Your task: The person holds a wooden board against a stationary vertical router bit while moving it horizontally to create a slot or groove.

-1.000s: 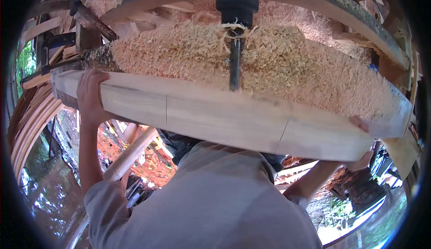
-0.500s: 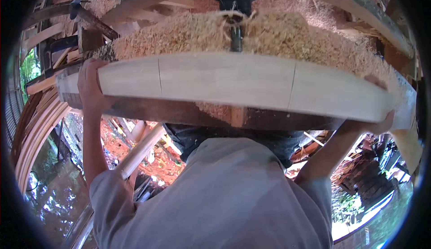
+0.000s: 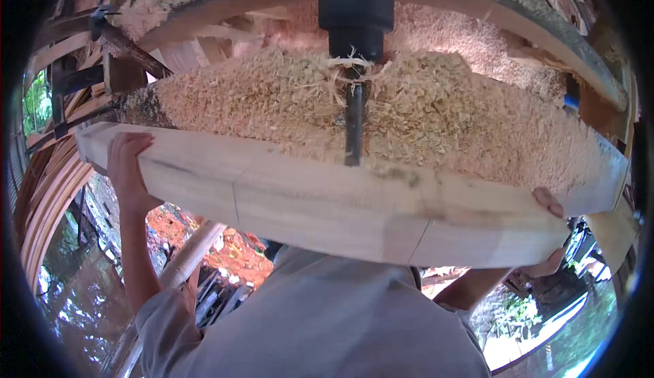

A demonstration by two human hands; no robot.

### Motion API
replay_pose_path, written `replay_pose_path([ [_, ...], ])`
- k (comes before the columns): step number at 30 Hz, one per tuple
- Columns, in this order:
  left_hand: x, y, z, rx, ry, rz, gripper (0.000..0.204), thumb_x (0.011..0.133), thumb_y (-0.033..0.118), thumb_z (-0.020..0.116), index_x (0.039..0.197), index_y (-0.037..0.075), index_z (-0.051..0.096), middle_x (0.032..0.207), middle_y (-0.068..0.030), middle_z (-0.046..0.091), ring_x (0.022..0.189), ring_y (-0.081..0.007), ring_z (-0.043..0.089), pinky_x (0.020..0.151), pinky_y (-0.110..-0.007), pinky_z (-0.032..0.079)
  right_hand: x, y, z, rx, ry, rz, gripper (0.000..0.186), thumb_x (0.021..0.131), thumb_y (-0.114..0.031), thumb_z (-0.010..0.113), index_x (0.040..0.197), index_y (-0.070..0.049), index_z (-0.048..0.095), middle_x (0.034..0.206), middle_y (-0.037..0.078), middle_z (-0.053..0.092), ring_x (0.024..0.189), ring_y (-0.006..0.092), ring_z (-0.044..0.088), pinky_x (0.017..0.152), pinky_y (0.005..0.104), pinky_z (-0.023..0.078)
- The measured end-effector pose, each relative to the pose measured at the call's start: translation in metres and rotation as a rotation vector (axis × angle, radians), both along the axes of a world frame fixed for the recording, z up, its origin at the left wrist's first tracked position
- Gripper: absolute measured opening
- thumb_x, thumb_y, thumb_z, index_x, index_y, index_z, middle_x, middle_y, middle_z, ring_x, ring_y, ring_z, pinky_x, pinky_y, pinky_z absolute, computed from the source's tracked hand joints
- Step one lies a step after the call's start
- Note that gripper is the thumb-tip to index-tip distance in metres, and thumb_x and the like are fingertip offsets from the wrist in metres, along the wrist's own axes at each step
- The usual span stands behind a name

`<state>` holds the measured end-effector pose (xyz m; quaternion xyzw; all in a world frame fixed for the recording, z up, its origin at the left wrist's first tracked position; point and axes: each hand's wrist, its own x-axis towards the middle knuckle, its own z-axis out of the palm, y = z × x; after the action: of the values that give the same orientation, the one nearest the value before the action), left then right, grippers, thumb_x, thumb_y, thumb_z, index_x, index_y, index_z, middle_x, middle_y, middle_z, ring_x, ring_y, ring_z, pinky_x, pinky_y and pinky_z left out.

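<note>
And right now, you're getting no readable text, labels, brands, numbers or signs anywhere in view.
</note>
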<state>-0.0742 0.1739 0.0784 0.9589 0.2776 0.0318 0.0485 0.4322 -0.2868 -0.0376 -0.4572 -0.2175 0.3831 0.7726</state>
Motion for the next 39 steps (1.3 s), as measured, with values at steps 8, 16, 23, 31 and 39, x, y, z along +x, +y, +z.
replay_pose_path([
  [8, -0.006, 0.004, 0.004, 0.007, 0.014, -0.006, 0.061, 0.063, 0.037, 0.084, 0.105, 0.004, 0.056, 0.100, -0.0179, 0.067, 0.093, -0.0377, 0.064, 0.081, -0.048, 0.047, -0.045, 0.038, 0.018, -0.009, -0.213, -0.199, 0.073, 0.091, -0.060, 0.042, 0.126, 0.002, 0.060, 0.117, 0.018, 0.061, 0.122, 0.0291, 0.050, 0.108, 0.0502, 0.040],
  [16, 0.007, 0.003, 0.004, 0.027, 0.005, 0.113, 0.053, 0.063, 0.023, 0.082, 0.106, 0.004, 0.058, 0.102, -0.0176, 0.065, 0.096, -0.0386, 0.062, 0.087, -0.046, 0.047, -0.002, 0.044, 0.006, -0.155, -0.130, -0.326, 0.073, 0.094, -0.058, 0.038, 0.128, 0.003, 0.057, 0.120, 0.021, 0.060, 0.117, 0.0301, 0.053, 0.104, 0.0502, 0.042],
  [23, 0.014, 0.011, 0.004, 0.044, 0.005, 0.004, 0.059, 0.061, 0.036, 0.082, 0.104, 0.003, 0.059, 0.100, -0.0167, 0.064, 0.095, -0.0384, 0.062, 0.084, -0.048, 0.047, -0.001, 0.037, 0.002, -0.205, -0.044, -0.333, 0.072, 0.097, -0.057, 0.035, 0.130, 0.004, 0.054, 0.123, 0.024, 0.060, 0.113, 0.0310, 0.056, 0.101, 0.0502, 0.045],
  [31, -0.013, 0.006, 0.003, 0.022, 0.003, 0.010, 0.058, 0.062, 0.035, 0.081, 0.106, 0.004, 0.060, 0.104, -0.0173, 0.064, 0.100, -0.0405, 0.061, 0.091, -0.050, 0.046, -0.031, 0.012, 0.001, -0.128, -0.248, -0.437, 0.074, 0.093, -0.066, 0.035, 0.106, 0.002, 0.061, 0.100, 0.022, 0.061, 0.092, 0.0300, 0.059, 0.087, 0.0442, 0.050],
  [39, -0.015, 0.014, -0.001, 0.041, 0.013, 0.014, 0.055, 0.062, 0.020, 0.082, 0.110, 0.003, 0.060, 0.106, -0.0170, 0.065, 0.100, -0.0370, 0.063, 0.089, -0.045, 0.049, -0.021, 0.031, -0.005, -0.044, -0.172, -0.254, 0.071, 0.090, -0.061, 0.045, 0.132, -0.004, 0.054, 0.124, 0.019, 0.056, 0.120, 0.0357, 0.052, 0.109, 0.0543, 0.039],
])
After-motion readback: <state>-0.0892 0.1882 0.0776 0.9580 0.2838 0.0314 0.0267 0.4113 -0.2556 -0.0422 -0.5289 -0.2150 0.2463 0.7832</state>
